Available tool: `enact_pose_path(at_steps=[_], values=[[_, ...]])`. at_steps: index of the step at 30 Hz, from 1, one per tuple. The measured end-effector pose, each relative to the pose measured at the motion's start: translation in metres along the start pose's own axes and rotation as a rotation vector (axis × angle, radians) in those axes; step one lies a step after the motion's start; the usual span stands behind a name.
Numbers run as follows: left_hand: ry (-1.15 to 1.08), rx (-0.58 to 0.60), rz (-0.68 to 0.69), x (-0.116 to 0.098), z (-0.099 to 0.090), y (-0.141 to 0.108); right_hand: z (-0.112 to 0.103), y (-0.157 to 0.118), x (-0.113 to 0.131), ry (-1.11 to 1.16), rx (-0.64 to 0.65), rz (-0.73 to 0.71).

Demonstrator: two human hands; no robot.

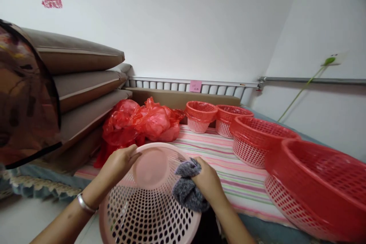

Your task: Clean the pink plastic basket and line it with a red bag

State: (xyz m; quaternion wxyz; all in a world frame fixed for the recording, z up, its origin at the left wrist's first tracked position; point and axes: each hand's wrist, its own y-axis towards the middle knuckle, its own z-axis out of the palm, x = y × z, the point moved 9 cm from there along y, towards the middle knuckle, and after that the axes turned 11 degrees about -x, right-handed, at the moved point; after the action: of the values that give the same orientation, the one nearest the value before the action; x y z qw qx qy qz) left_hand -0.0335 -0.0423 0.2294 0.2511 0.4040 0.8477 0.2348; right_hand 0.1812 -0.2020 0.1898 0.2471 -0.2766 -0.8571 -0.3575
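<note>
A pale pink perforated plastic basket (151, 213) is held tilted at the lower middle, its solid round bottom (151, 167) showing at the far end. My left hand (122, 162), with a silver bangle on the wrist, is closed on the basket's upper left edge. In my right hand (207, 179) a dark grey fuzzy cloth (190, 187) is bunched up, lying against the basket's right side. Fingers of the right hand are partly hidden by the cloth. Beyond the basket, knotted red plastic bags (154, 120) lie in a heap on a striped sheet (206, 148).
Several pink baskets lined with red bags stand in a row along the right, from a small basket (198, 127) to a large basket (303, 206). Stacked cushions (82, 84) rise at the left beside a patterned mesh cover (25, 103). A radiator (160, 84) lines the wall.
</note>
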Motion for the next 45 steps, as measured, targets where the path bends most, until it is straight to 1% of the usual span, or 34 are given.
enact_pose_path(at_steps=[2, 4, 6, 7, 9, 12, 13, 15, 17, 19, 22, 26, 28, 30, 32, 34, 35, 37, 38, 40, 41, 43, 45], values=[[0.001, 0.001, -0.042, 0.01, 0.001, -0.01, 0.004, -0.009, -0.018, 0.014, 0.002, 0.063], [0.066, -0.024, -0.035, 0.012, -0.003, -0.017, 0.002, -0.013, -0.019, 0.007, -0.01, 0.054], [0.184, -0.064, 0.011, 0.005, -0.014, -0.018, -0.005, -0.01, -0.003, 0.001, -0.02, -0.009], [0.236, -0.074, 0.052, -0.002, -0.019, -0.015, -0.009, -0.008, 0.009, -0.004, -0.024, -0.056], [0.282, -0.048, 0.168, -0.022, -0.022, -0.006, -0.017, 0.0, 0.038, -0.041, -0.029, -0.167], [0.239, 0.021, 0.344, -0.055, -0.015, 0.009, -0.021, 0.008, 0.075, -0.141, -0.022, -0.344], [0.223, 0.034, 0.377, -0.062, -0.011, 0.013, -0.02, 0.009, 0.082, -0.171, -0.018, -0.383], [0.202, 0.043, 0.401, -0.071, -0.001, 0.02, -0.017, 0.01, 0.087, -0.197, -0.016, -0.41], [0.19, 0.041, 0.399, -0.072, 0.006, 0.022, -0.015, 0.01, 0.082, -0.193, -0.034, -0.378], [0.182, 0.035, 0.395, -0.069, 0.01, 0.02, -0.014, 0.008, 0.073, -0.164, -0.06, -0.342], [0.187, 0.029, 0.353, -0.055, 0.009, 0.014, -0.014, 0.002, 0.056, -0.111, -0.079, -0.267], [0.22, 0.022, 0.19, -0.024, 0.007, 0.002, -0.005, -0.011, 0.013, -0.04, -0.085, -0.055], [0.235, 0.015, 0.124, -0.015, 0.009, -0.009, 0.0, -0.021, -0.007, -0.023, -0.102, 0.019], [0.232, 0.018, 0.08, -0.011, 0.01, -0.021, 0.001, -0.03, -0.019, -0.004, -0.135, 0.037], [0.239, 0.021, 0.056, -0.012, 0.006, -0.029, -0.003, -0.034, -0.02, 0.024, -0.154, 0.009], [0.278, 0.012, 0.069, -0.018, -0.004, -0.028, -0.015, -0.03, -0.008, 0.047, -0.162, -0.043], [0.298, 0.007, 0.099, -0.024, -0.009, -0.025, -0.022, -0.026, 0.003, 0.053, -0.16, -0.089], [0.309, 0.01, 0.202, -0.044, -0.016, -0.013, -0.035, -0.018, 0.034, 0.036, -0.148, -0.211], [0.292, 0.022, 0.275, -0.057, -0.016, -0.007, -0.038, -0.014, 0.05, 0.011, -0.133, -0.279], [0.239, 0.057, 0.416, -0.083, -0.008, 0.002, -0.036, -0.009, 0.077, -0.065, -0.079, -0.388], [0.214, 0.076, 0.463, -0.092, -0.001, 0.006, -0.032, -0.007, 0.084, -0.107, -0.056, -0.415], [0.183, 0.11, 0.493, -0.101, 0.016, 0.01, -0.021, -0.003, 0.085, -0.166, -0.039, -0.419], [0.186, 0.122, 0.466, -0.096, 0.033, 0.013, -0.01, 0.0, 0.069, -0.177, -0.055, -0.381]])
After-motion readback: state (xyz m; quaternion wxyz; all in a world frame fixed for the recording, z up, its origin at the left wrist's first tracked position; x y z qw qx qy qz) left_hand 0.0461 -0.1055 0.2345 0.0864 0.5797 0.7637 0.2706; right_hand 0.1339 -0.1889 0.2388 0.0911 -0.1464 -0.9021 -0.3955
